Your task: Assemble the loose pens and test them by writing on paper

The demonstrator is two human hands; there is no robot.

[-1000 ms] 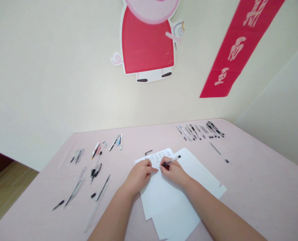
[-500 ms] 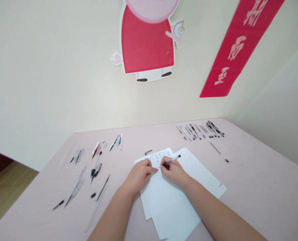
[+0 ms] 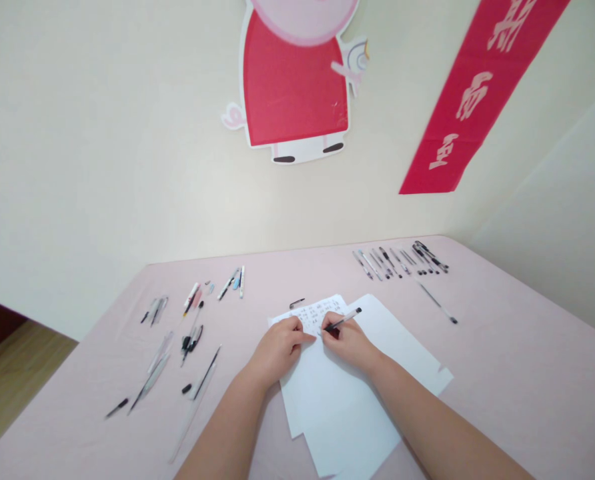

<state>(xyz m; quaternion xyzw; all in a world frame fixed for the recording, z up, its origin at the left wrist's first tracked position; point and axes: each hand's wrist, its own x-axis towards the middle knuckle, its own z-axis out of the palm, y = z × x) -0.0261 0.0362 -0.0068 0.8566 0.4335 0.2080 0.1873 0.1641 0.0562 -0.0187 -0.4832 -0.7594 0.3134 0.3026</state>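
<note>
My right hand (image 3: 346,343) is closed around a black-capped clear pen (image 3: 345,319), its tip low against the written part of a white paper sheet (image 3: 322,400). Rows of small dark handwriting cover the top of that sheet. My left hand (image 3: 280,347) lies on the sheet's left side, fingers bent and the thumb stretched toward the pen tip; it grips nothing. A second white sheet (image 3: 402,340) shows beneath, to the right. Just beyond the paper is a small black pen cap (image 3: 296,303).
Pens, caps and refills, several of them taken apart, lie scattered on the left of the pink tabletop (image 3: 257,280). A row of pens (image 3: 390,261) is at the back right, with a thin refill (image 3: 437,303) nearer me. Behind the table stands a wall.
</note>
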